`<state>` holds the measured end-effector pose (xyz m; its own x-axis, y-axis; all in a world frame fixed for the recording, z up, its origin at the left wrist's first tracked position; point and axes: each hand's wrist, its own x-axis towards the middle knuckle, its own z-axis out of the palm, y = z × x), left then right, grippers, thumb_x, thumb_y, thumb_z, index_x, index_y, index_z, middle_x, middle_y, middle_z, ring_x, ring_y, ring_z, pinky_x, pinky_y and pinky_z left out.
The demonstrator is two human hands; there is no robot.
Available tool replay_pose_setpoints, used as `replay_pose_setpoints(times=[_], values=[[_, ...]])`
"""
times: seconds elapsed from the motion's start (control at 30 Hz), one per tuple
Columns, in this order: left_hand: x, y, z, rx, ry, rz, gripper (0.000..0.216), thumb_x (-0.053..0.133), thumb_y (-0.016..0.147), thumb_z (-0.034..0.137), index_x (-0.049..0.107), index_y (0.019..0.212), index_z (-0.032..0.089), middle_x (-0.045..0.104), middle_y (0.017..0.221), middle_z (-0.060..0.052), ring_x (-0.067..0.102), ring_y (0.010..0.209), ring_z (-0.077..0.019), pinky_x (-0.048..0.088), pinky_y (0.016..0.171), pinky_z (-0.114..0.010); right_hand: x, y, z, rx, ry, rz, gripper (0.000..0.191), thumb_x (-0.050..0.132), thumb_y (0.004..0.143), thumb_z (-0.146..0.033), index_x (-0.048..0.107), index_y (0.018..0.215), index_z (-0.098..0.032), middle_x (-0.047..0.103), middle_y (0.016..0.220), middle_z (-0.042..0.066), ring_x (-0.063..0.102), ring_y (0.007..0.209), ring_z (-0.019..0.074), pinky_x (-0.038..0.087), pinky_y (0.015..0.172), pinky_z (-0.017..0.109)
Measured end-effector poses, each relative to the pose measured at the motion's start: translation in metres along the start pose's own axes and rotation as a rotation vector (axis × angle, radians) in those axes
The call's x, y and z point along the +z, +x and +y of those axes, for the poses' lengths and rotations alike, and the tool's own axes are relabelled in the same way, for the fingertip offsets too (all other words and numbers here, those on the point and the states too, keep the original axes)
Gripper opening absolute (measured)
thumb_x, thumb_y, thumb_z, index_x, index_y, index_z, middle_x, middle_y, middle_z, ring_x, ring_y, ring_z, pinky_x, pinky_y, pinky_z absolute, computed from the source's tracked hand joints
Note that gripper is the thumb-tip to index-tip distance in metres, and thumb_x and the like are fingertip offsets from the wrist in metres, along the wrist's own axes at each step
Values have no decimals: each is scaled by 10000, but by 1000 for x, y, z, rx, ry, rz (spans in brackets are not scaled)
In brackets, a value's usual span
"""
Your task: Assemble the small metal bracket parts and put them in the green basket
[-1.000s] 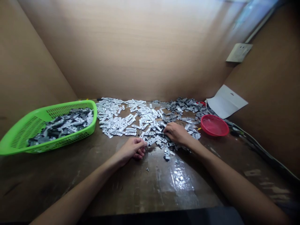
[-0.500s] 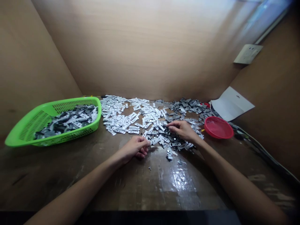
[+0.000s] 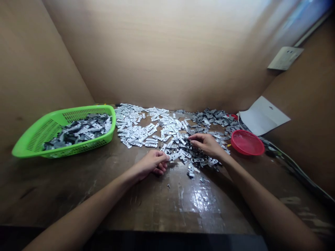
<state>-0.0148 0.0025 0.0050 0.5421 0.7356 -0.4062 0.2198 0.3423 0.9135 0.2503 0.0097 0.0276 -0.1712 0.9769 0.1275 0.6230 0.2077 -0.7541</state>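
A wide spread of small flat metal pieces [image 3: 146,130] covers the back of the brown table, light silver on the left and darker grey pieces [image 3: 209,118] on the right. My left hand [image 3: 153,164] rests on the table at the near edge of the spread, fingers curled round a silver piece. My right hand [image 3: 206,143] hovers over the pieces in the middle, thumb and fingers pinched together on a small piece I cannot make out.
A green plastic basket [image 3: 34,136] with several grey and silver pieces stands at the left. A red shallow dish [image 3: 247,143] sits at the right, with a white sheet [image 3: 263,116] and cables behind it. Brown board walls close in three sides.
My right hand lifted from lying flat on the pile into a pinch. My left hand stayed curled in place. The view shifted slightly to the left.
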Motion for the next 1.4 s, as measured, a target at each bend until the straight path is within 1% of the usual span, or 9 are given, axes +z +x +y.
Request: replay_pose_setpoints(times=[0.2, 0.47, 0.63, 0.87, 1.0, 1.07, 1.2, 1.3, 1.4], values=[[0, 1, -2, 1, -2, 12, 270, 594, 702, 402, 541, 746, 141, 588, 641, -14, 541, 491, -86, 431, 469, -196, 3, -7, -14, -17, 49, -9, 231, 585, 769, -369, 673, 858, -175, 668, 755, 20, 601, 660, 147, 459, 625, 268], [1, 4, -4, 14, 21, 20, 229, 574, 694, 361, 564, 742, 137, 589, 615, -12, 544, 477, -93, 431, 458, -200, 39, -23, -47, -327, -40, 82, 104, 630, 780, -299, 670, 814, -209, 615, 904, 34, 560, 862, 163, 450, 756, 306], [2, 3, -4, 21, 11, 18, 237, 576, 700, 367, 567, 739, 133, 581, 613, -13, 546, 480, -91, 420, 452, -188, 59, -24, -43, -436, -121, 48, 62, 653, 765, -254, 680, 817, -233, 588, 999, 41, 504, 982, 184, 426, 842, 349], [0, 3, -4, 20, -21, 3, 224, 577, 707, 352, 566, 741, 131, 576, 614, -8, 534, 465, -78, 410, 448, -183, 67, -26, -36, -482, -176, 31, 96, 629, 784, -250, 679, 866, -250, 568, 1098, 44, 459, 1063, 206, 422, 874, 379], [-1, 3, -5, 22, -35, -7, 241, 584, 709, 368, 550, 711, 130, 576, 606, -12, 528, 455, -79, 410, 444, -189, 64, -27, -40, -499, -187, 45, 100, 606, 800, -238, 670, 877, -238, 569, 1109, 48, 472, 1063, 205, 422, 880, 381], [-1, 3, -5, 16, -36, -1, 256, 590, 706, 383, 544, 704, 131, 581, 609, -16, 528, 455, -80, 411, 445, -193, 55, -25, -41, -478, -193, 95, 99, 592, 810, -237, 665, 876, -226, 584, 1074, 53, 495, 1039, 203, 427, 872, 378], [-1, 3, -4, -3, -46, 15, 267, 604, 698, 392, 537, 705, 134, 585, 618, -17, 526, 455, -79, 417, 449, -195, 29, -16, -31, -292, -278, 178, 142, 548, 835, -251, 658, 908, -199, 620, 924, 57, 573, 842, 182, 461, 733, 324], [-1, 2, -3, -3, -52, 16, 258, 601, 706, 385, 535, 715, 136, 583, 624, -18, 533, 468, -82, 423, 452, -194, 14, -11, -19, -196, -412, 19, 144, 555, 821, -266, 680, 855, -206, 632, 838, 41, 581, 729, 167, 442, 661, 288], [-1, 1, -1, -4, -46, 17, 245, 596, 716, 375, 535, 726, 138, 579, 626, -14, 528, 466, -76, 424, 454, -186, 14, -12, -13, -214, -506, -138, 156, 554, 818, -278, 689, 867, -216, 635, 865, 39, 582, 771, 165, 423, 692, 268]])
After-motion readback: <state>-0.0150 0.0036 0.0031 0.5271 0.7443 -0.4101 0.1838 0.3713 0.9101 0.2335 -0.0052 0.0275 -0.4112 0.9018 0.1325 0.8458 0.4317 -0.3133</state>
